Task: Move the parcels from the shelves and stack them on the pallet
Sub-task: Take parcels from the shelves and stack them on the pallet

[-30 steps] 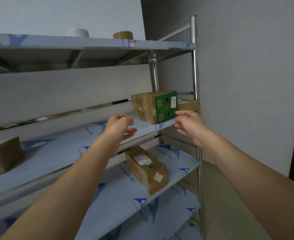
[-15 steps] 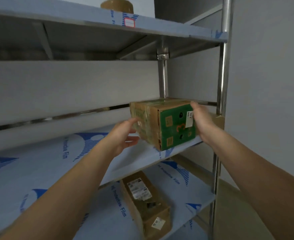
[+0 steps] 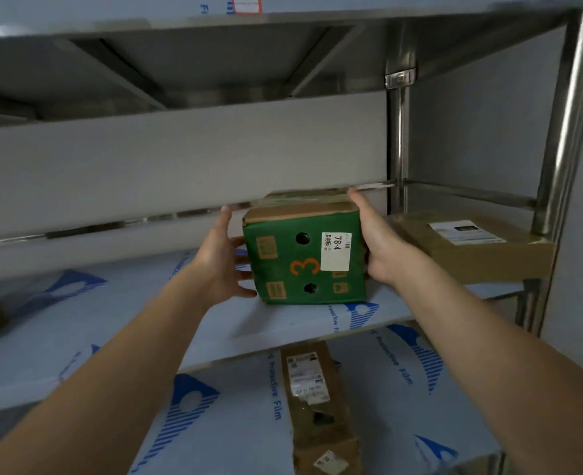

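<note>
We stand at an early stage of the task. The green-faced carton (image 3: 303, 260), marked with an orange 3 and a white label, rests on the middle shelf (image 3: 118, 323), not yet lifted. A flat brown parcel (image 3: 471, 248) lies just beside it at the shelf's right end, and a long narrow parcel (image 3: 317, 406) lies on the lower shelf (image 3: 403, 389). A brown edge at the far left of the middle shelf may be a further parcel; we cannot tell. The pallet is out of view, so we cannot say how many parcels already stand on it. We judge that at least these three remain to be moved.

Both arms reach forward and slightly upward, nearly straight, converging on the carton from either side. The left hand (image 3: 223, 265) lies against the carton's left face, thumb raised near the top edge and fingers spread along the side toward the bottom corner. The right hand (image 3: 377, 245) lies flat on the right face, fingers extended toward the rear. The grip is thus a two-handed clamp: palms pressing inward on opposite faces, fingers largely straight rather than curled. We judge the lift to be imminent.
</note>
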Demonstrator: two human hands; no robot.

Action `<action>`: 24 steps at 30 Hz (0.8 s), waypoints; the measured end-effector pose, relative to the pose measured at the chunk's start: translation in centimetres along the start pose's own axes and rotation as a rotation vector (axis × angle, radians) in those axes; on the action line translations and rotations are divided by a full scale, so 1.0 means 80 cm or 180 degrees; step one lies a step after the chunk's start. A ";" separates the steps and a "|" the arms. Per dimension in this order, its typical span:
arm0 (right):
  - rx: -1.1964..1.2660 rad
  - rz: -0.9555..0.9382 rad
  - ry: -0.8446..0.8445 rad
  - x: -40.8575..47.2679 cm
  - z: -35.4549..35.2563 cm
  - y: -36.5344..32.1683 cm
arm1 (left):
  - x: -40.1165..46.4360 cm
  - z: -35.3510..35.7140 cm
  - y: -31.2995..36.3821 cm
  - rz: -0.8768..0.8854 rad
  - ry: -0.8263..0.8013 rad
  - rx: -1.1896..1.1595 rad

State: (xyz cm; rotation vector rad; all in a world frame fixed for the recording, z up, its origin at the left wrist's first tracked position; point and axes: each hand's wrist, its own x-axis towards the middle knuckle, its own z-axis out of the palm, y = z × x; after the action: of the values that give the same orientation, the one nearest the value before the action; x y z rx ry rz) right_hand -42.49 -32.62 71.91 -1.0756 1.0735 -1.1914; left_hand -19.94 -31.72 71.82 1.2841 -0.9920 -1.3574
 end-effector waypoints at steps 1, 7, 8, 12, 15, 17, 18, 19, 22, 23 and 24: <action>-0.0017 -0.0029 -0.0092 0.001 0.005 0.001 | -0.006 -0.004 -0.002 -0.0023 0.0093 -0.0027; 0.0181 -0.0243 -0.0841 -0.009 0.060 0.020 | -0.074 -0.041 -0.007 0.0102 0.0685 -0.0368; 0.0222 -0.0278 -0.0960 -0.016 0.074 0.023 | -0.093 -0.048 -0.006 0.0161 0.0761 -0.0412; 0.0312 -0.0405 -0.1440 -0.054 0.130 0.026 | -0.177 -0.084 0.002 0.0287 0.0978 -0.0393; 0.0235 -0.0503 -0.1802 -0.094 0.176 0.024 | -0.238 -0.123 0.003 0.0366 0.1204 -0.0408; 0.0188 -0.0622 -0.2028 -0.130 0.209 0.024 | -0.279 -0.152 -0.003 0.0412 0.1398 -0.0436; 0.0167 -0.0699 -0.2150 -0.150 0.225 0.025 | -0.302 -0.167 -0.006 0.0435 0.1470 -0.0467; 0.0162 -0.0755 -0.2258 -0.169 0.242 0.028 | -0.325 -0.181 -0.011 0.0462 0.1502 -0.0514; 0.0141 -0.0899 -0.2545 -0.232 0.296 0.044 | -0.400 -0.232 -0.027 0.0573 0.1463 -0.0570; 0.0103 -0.0945 -0.2641 -0.255 0.316 0.050 | -0.428 -0.248 -0.034 0.0610 0.1503 -0.0579; 0.0080 -0.0961 -0.2756 -0.278 0.336 0.057 | -0.458 -0.266 -0.041 0.0623 0.1616 -0.0596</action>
State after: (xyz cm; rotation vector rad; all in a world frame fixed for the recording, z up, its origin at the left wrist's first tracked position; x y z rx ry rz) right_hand -16.75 -8.59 73.04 -1.5612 0.2268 -0.8052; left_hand -0.73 6.13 73.33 1.2646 -0.6035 -0.8859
